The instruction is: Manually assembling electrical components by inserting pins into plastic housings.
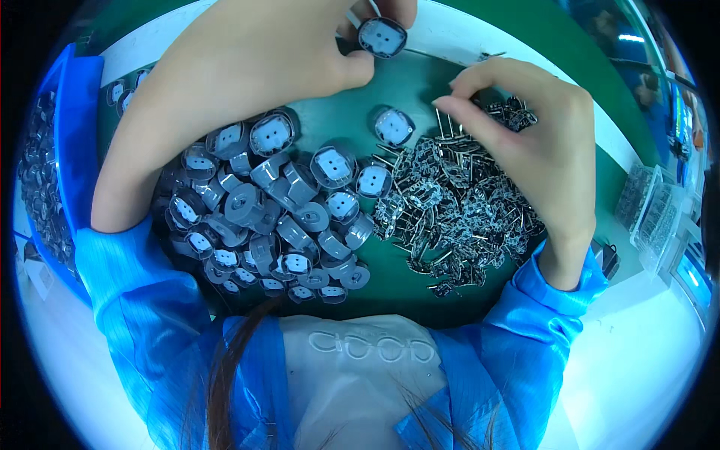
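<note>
Left grip (322,56) clamped on grey cap (382,37) near white edge (450,30), right grip (536,124) unclear, open green mat (416,86) between

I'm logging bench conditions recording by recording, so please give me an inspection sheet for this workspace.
Surface: green work surface, partly covered by two piles.
Job's things: pile of round grey plastic housings with pale faces on the left; pile of small silver-and-black metal-pinned parts on the right.
Clutter: one loose round housing lies apart, beyond the piles.
Left hand: holds a round pale-faced housing above the surface.
Right hand: thumb and forefinger at upright pins over the parts; grip uncertain.
Cables: none clearly distinguishable.
Surroundings: blue plastic bin of grey parts, far left; clear plastic trays, right.
</note>
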{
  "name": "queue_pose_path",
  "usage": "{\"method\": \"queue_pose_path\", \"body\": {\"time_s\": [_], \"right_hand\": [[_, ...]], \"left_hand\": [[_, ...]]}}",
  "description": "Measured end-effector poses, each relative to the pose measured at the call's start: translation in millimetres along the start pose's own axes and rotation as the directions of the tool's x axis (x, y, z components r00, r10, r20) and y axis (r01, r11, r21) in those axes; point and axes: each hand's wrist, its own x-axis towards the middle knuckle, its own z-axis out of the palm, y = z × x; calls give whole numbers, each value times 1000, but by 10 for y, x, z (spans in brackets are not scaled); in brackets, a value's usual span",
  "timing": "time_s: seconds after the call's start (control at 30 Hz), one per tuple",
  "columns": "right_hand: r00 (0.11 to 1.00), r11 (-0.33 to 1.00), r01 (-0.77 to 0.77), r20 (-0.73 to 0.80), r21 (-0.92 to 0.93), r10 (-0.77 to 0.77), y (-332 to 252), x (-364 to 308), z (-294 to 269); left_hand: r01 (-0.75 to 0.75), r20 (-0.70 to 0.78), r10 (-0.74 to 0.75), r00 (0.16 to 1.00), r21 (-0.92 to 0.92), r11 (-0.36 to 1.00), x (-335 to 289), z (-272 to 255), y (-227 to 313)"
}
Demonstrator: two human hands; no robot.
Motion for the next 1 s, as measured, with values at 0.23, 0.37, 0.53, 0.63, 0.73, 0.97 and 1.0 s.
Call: {"method": "queue_pose_path", "body": {"time_s": [0.23, 0.37, 0.53, 0.63, 0.73, 0.97, 1.0], "right_hand": [[972, 983, 54, -217, -176, -93, 20, 12, 69], [977, 972, -210, -46, -109, 206, 29, -37, -28], [993, 945, -48, -88, 325, 80, 105, 6, -111], [993, 852, -17, -93, 524, 77, 98, -55, -207], [967, 703, -149, -48, 695, 252, -26, -210, -231], [937, 923, 125, -348, 364, 10, 159, -241, -129], [946, 914, 67, -317, 399, 69, 112, -241, -143]], "left_hand": [[86, 121, -67, 990, -163, 983, 29, 28, -11], [-35, 3, 38, 999, -315, 948, 11, 79, 7], [-374, -131, 354, 926, -445, 814, 225, 299, -104], [102, 195, 4, 981, -532, 840, 305, 305, 122], [147, 251, 17, 968, -619, 772, 321, 394, 78], [142, 192, -7, 981, -695, 704, 243, 210, 296], [218, 264, -37, 964, -699, 681, 253, 199, 307]]}}
